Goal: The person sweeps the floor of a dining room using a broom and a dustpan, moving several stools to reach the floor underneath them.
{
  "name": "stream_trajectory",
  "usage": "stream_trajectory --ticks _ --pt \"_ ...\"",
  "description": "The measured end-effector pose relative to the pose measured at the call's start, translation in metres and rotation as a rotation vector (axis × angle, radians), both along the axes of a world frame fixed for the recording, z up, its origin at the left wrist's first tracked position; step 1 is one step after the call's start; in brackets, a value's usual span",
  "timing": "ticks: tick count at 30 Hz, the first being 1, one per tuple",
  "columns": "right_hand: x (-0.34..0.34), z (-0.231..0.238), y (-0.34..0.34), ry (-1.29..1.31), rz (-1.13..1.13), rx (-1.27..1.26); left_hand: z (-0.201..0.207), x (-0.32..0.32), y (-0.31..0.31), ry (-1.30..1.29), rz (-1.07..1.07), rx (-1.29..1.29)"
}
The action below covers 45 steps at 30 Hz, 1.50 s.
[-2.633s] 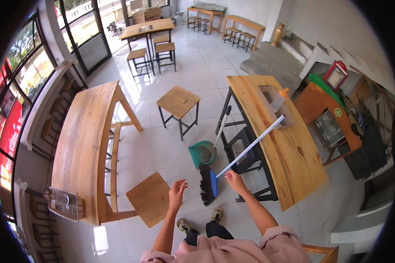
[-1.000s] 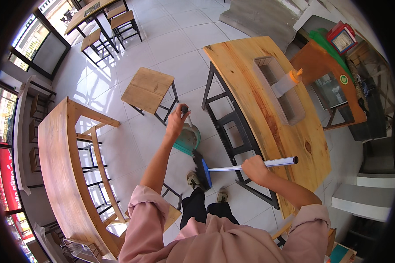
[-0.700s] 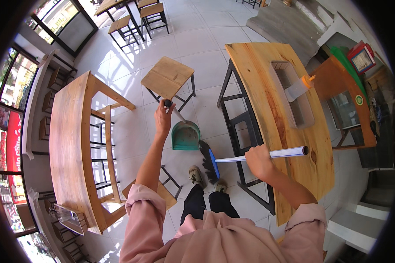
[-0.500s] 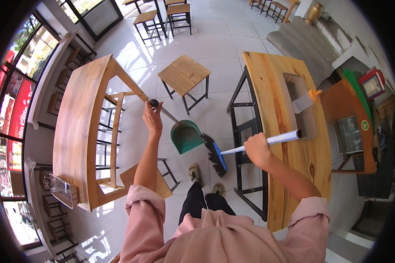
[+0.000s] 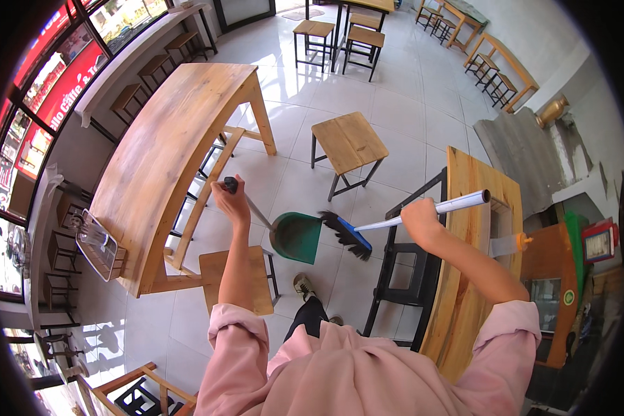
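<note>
My left hand (image 5: 231, 201) is closed round the dark top end of a long-handled dustpan. The green pan of the dustpan (image 5: 295, 238) rests on the tiled floor ahead of my feet, its open edge facing right. In my right hand (image 5: 420, 220) is the white and blue handle of a broom (image 5: 457, 202), slanting down to the left. The broom's blue head with black bristles (image 5: 348, 236) is at the floor, close beside the pan's open edge. Whether any dirt lies between bristles and pan, I cannot make out.
A long wooden table (image 5: 166, 145) stands on the left with a wire basket (image 5: 100, 246) on it. Another wooden table (image 5: 457, 298) is at my right, above a black frame. One stool (image 5: 350, 142) stands ahead; another stool (image 5: 239, 277) is by my left forearm.
My view has turned, so the tables and stools sit differently. The broom head has come up level with the pan's open edge. Both hands keep their holds.
</note>
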State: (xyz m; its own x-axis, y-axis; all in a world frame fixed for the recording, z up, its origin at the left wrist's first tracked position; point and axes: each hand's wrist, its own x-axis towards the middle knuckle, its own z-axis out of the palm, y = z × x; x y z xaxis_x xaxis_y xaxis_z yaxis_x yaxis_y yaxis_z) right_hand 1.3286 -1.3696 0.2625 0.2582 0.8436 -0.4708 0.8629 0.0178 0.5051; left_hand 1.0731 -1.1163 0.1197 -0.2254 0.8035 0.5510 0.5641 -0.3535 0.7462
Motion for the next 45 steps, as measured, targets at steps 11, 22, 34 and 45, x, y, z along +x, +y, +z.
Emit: stream_trajectory --ticks 11,22,34,45 --pt "0.068 -0.07 -0.009 0.131 -0.078 0.077 -0.022 -0.014 0.028 -0.749 0.001 -0.094" --pt "0.095 -0.091 0.051 0.019 0.255 0.227 -0.03 -0.022 0.03 -0.462 0.341 0.018" --pt "0.138 -0.037 0.14 0.244 0.268 0.058 -0.02 -0.039 0.023 -0.425 0.702 0.085" --pt "0.086 -0.039 0.248 0.131 0.551 0.262 -0.032 -0.067 0.006 -0.563 0.859 0.086"
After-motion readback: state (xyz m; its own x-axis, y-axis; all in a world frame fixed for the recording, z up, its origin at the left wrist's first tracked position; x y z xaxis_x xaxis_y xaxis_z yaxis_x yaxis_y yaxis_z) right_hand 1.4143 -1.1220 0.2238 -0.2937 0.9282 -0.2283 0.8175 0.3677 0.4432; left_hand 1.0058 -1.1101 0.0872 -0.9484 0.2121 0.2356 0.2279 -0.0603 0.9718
